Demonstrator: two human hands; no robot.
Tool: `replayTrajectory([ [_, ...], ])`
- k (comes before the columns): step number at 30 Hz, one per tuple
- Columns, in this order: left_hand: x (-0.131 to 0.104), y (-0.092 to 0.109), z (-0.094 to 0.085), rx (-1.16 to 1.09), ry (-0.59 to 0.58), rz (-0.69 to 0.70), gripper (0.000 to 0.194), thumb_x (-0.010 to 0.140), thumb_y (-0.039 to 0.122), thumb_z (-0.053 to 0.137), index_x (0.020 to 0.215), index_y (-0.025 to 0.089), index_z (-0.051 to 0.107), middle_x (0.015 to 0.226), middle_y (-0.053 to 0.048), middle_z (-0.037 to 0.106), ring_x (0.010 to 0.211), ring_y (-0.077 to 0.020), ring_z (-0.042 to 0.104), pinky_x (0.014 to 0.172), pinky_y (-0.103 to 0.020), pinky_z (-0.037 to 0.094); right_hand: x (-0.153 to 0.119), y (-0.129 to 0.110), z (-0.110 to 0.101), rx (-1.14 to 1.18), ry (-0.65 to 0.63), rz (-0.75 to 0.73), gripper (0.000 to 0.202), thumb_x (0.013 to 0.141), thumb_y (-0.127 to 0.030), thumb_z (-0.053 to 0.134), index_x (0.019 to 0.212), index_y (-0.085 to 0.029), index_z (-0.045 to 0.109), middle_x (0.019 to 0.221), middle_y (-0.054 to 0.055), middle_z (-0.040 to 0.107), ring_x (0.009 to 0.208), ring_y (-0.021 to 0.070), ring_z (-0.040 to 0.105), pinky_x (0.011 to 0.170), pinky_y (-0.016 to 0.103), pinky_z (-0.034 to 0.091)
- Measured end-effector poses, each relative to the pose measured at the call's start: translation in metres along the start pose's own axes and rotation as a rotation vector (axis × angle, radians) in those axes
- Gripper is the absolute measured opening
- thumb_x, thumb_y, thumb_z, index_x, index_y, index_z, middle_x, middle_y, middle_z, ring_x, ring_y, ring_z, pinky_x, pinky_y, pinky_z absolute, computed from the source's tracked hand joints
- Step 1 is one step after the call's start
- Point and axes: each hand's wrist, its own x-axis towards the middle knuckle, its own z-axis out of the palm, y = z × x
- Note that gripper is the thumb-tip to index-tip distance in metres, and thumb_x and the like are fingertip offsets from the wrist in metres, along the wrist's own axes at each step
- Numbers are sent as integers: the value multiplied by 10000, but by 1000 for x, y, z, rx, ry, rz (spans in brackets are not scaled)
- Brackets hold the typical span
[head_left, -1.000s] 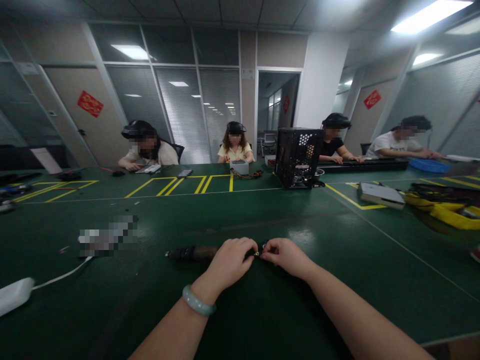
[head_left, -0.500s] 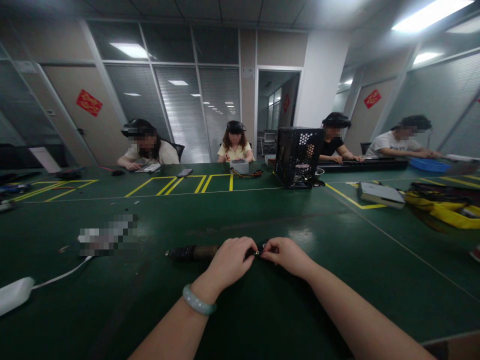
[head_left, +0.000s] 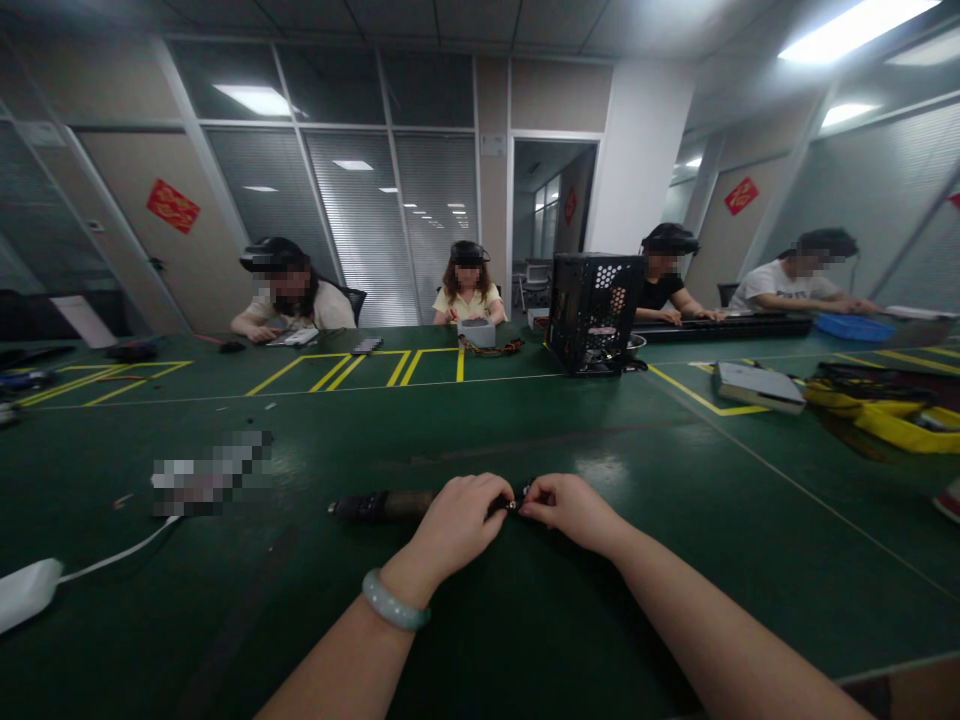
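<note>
My left hand [head_left: 463, 522] is closed in a pinch, with a small dark part with a brass-coloured spot [head_left: 512, 505] at its fingertips. Facing it, my right hand [head_left: 571, 512] is also pinched, its fingertips meeting at that part; what exactly they grip is hidden. Behind and left of my left hand, a dark cylindrical tool [head_left: 386, 506] lies on the green table [head_left: 337, 630], its narrow metal tip pointing left. Its right end disappears behind my left hand. A dark piece shows just behind my right fingertips, too small to identify.
A white cable [head_left: 120, 556] runs from a white block [head_left: 30, 594] to a blurred-out object on the left. Across the table stand a black computer case [head_left: 596, 315] and a grey box [head_left: 477, 333]. A metal box [head_left: 759, 387] and a yellow container [head_left: 911, 425] lie right. Several people sit opposite.
The camera view has shifted slightly, so the background sits a little further left. Both hands keep nearly the same pinch at the small part; the cylindrical tool has not visibly moved on the table.
</note>
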Motion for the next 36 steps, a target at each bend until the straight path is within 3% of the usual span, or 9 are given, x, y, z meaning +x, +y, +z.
replayTrajectory([
  [18,1,3,-1,25,-14,-20,202,905,266,502,1090,253,581,1124,-17,623,1029,-210,577,939,-387,428,1,0,0,-27,0,3,183,838,-369,653,861,-194,699,770,-9,681,619,113,587,571,214,403],
  [36,1,2,-1,50,-8,20,204,903,220,517,1091,286,556,1131,15,612,1030,-189,573,902,-339,410,1,1,0,-7,20,-61,169,831,-356,657,823,-192,696,767,-16,672,650,113,577,594,210,390],
])
